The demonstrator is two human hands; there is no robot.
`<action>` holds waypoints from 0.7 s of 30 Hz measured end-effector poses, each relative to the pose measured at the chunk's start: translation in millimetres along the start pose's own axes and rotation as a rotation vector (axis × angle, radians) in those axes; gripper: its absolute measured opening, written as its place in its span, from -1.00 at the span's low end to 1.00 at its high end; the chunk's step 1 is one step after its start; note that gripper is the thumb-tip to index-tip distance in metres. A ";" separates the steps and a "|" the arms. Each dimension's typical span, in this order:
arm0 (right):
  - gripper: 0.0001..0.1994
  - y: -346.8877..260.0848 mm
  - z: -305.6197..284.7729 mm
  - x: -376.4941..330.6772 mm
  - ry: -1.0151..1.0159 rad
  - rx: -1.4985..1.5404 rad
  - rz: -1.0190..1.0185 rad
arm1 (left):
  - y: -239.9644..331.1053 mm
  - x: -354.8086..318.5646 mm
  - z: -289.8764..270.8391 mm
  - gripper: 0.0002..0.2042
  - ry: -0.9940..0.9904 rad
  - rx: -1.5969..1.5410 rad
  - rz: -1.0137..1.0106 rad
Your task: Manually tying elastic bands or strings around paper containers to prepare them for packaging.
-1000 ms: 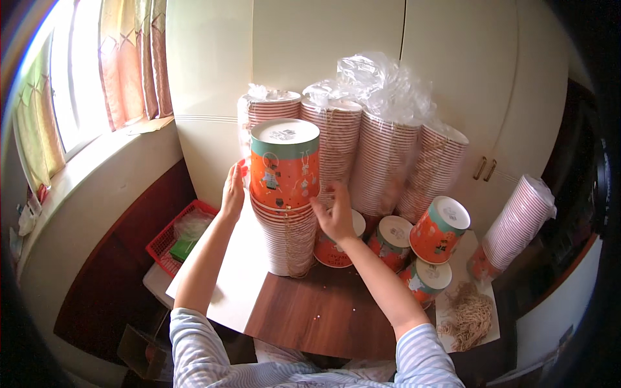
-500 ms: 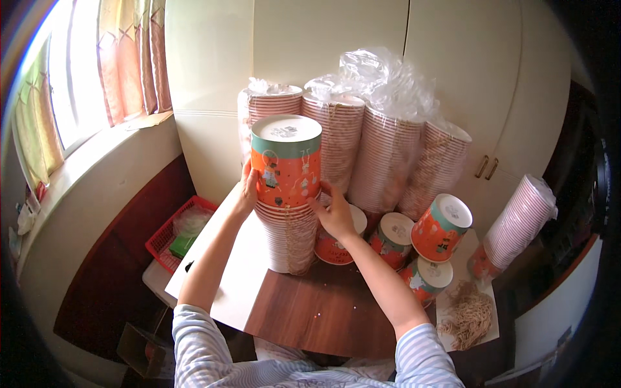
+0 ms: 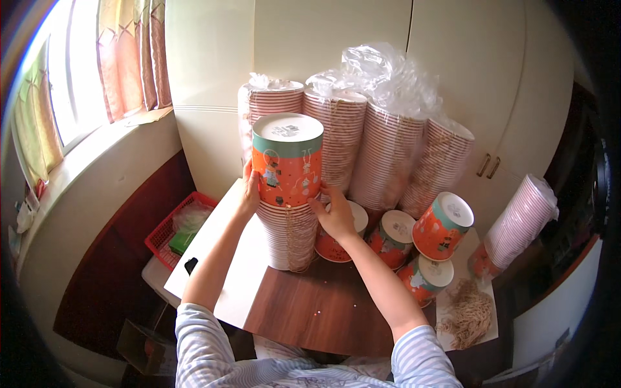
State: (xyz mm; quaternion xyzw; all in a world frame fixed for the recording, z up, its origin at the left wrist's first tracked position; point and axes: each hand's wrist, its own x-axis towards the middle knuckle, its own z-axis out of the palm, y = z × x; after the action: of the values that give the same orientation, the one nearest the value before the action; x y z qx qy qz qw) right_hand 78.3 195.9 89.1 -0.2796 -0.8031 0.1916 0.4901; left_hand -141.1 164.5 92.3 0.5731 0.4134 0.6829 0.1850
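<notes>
An orange paper bucket (image 3: 288,173) with a green band and white base sits upside down on top of a tall stack of nested paper buckets (image 3: 284,236). Along its left side my left hand (image 3: 248,191) presses, fingers mostly hidden behind it. My right hand (image 3: 335,216) grips its lower right, where it meets the rims below, with the fingertips partly hidden. Twine runs down the front of the stack. Just right of my right hand stands another upturned orange bucket (image 3: 343,242).
Bagged bucket stacks (image 3: 388,152) line the back against cream cabinets. Further upturned buckets (image 3: 443,226) stand to the right, near a bundle of twine (image 3: 467,315). A wrapped stack (image 3: 521,216) leans at far right; a red basket (image 3: 169,226) lies left of the table (image 3: 304,313).
Hardly anything differs. The view has shifted slightly; both hands stay on the top bucket.
</notes>
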 end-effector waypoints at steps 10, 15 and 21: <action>-0.56 12.6 -85.8 -38.0 -0.043 -0.578 -0.165 | -3.5 -98.8 -10.9 -0.44 0.305 0.179 -0.169; -0.48 46.6 -194.2 -69.7 0.078 -1.173 0.126 | 5.1 -191.7 4.2 -0.74 0.205 0.135 -0.403; -0.75 72.0 -250.7 -86.2 0.142 -1.018 0.177 | -0.7 -255.4 32.6 -0.88 0.071 -0.002 -0.549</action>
State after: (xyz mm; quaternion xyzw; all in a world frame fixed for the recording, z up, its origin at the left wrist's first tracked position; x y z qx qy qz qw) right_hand 352.6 204.9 100.5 -0.5617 -0.7326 -0.2018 0.3272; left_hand -40.6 -9.1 -69.1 0.4152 0.5587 0.6275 0.3489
